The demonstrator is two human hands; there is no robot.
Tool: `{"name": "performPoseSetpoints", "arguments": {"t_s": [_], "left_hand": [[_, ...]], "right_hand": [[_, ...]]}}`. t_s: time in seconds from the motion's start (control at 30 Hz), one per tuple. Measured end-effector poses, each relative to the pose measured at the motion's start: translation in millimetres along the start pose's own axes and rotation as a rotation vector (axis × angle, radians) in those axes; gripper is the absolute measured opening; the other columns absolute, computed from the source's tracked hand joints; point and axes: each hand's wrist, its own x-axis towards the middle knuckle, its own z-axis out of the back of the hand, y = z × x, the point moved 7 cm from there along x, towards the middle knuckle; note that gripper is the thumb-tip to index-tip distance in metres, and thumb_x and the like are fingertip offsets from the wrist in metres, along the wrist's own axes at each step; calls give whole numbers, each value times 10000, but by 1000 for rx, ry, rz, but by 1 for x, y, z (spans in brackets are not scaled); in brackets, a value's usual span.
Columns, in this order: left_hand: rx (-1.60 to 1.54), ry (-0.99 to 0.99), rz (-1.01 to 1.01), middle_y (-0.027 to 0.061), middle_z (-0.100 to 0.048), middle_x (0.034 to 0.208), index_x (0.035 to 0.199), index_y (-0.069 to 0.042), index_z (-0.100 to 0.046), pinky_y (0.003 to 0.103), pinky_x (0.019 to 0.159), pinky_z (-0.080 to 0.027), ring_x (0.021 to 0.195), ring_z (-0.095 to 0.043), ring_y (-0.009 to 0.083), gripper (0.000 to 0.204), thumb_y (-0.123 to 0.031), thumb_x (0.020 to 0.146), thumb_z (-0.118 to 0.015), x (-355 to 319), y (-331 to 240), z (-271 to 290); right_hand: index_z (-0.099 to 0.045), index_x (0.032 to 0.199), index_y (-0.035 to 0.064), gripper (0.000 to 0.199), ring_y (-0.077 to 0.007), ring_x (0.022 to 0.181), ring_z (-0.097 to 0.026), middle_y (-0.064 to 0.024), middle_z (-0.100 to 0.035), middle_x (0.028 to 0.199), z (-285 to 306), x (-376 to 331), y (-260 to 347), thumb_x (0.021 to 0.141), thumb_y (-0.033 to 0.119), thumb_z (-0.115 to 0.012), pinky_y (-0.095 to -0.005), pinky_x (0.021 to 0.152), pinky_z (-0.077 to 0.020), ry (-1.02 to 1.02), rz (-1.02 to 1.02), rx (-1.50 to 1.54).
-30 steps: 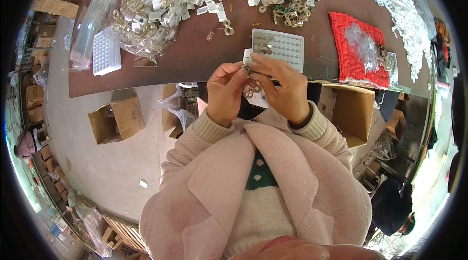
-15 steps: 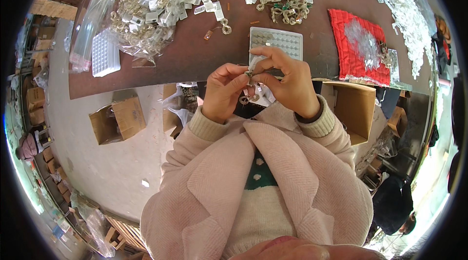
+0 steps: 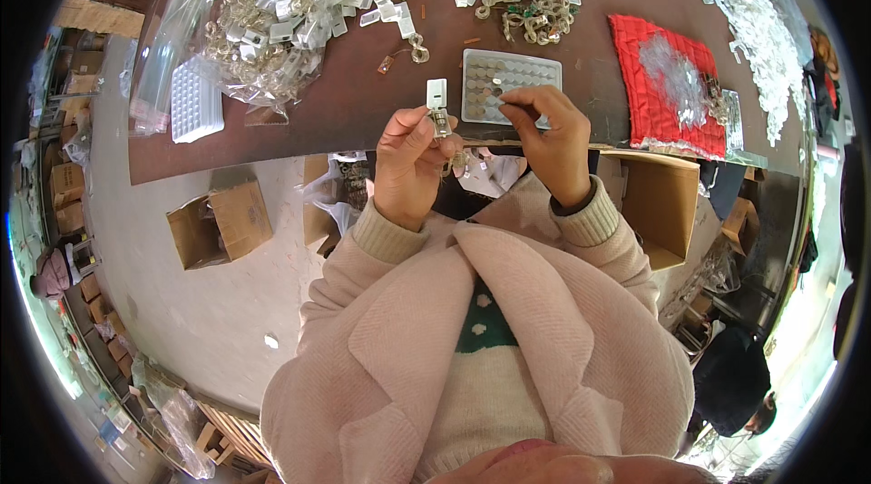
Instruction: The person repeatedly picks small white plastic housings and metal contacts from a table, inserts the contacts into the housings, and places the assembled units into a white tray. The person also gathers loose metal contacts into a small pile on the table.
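L hand [image 3: 410, 162] raised, fingers pinched shut, thumb up. R hand [image 3: 549, 135] fwd, fingertips pinched, wrist bent down.

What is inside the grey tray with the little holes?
The grey tray holds small round pieces in some pockets. The right hand covers its near edge, hiding what lies there.

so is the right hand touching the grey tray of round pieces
Touching: the head view shows the right hand with its fingertips pressed onto the grey tray, no gap visible.
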Motion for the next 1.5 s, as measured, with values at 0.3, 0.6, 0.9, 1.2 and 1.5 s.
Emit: {"name": "performPoseSetpoints", "arguments": {"t_s": [0.3, 0.6, 0.9, 1.2, 1.5], "left_hand": [[-56, 6, 31, 153, -712, 1025, 1104, -63, -650, 357, 771, -530, 808, -636, 199, 129, -78, 976, -654, 0, -3, 2], [68, 58, 56, 121, -712, 990, 1103, -49, -622, 347, 754, -560, 774, -661, 214, 120, -104, 996, -627, -1, 4, -14], [-78, 135, 157, 102, -714, 1013, 1110, -49, -629, 309, 731, -568, 819, -692, 202, 123, -93, 996, -631, -6, 9, -15], [65, -25, 14, 79, -711, 1054, 1120, -56, -631, 271, 761, -575, 909, -704, 159, 126, -112, 1008, -616, -8, 10, -10], [-30, -1, 110, 125, -732, 1038, 1124, -43, -660, 323, 705, -538, 845, -705, 231, 170, -93, 961, -673, -9, 12, -17]], "right_hand": [[-748, 1047, 45, 246, -263, 802, -687, -109, -698, 916, -29, -4, 4, 817, -43, -744, -329, 696, -550, 107, 276, -327], [-708, 942, 34, 158, -280, 756, -683, -100, -705, 856, -8, 2, 59, 795, -22, -717, -366, 674, -548, -51, 261, 26], [-713, 927, 33, 129, -289, 758, -673, -99, -703, 867, -9, 3, 59, 803, -7, -712, -369, 673, -529, 131, 195, 86], [-743, 1055, 44, 230, -282, 796, -668, -109, -712, 1025, -8, -12, 62, 825, 53, -741, -369, 728, -517, 52, 300, 62], [-682, 1161, -28, 231, -102, 895, -661, -49, -722, 999, -19, -1, 21, 937, 34, -681, -253, 789, -533, 105, -307, 575]]}}
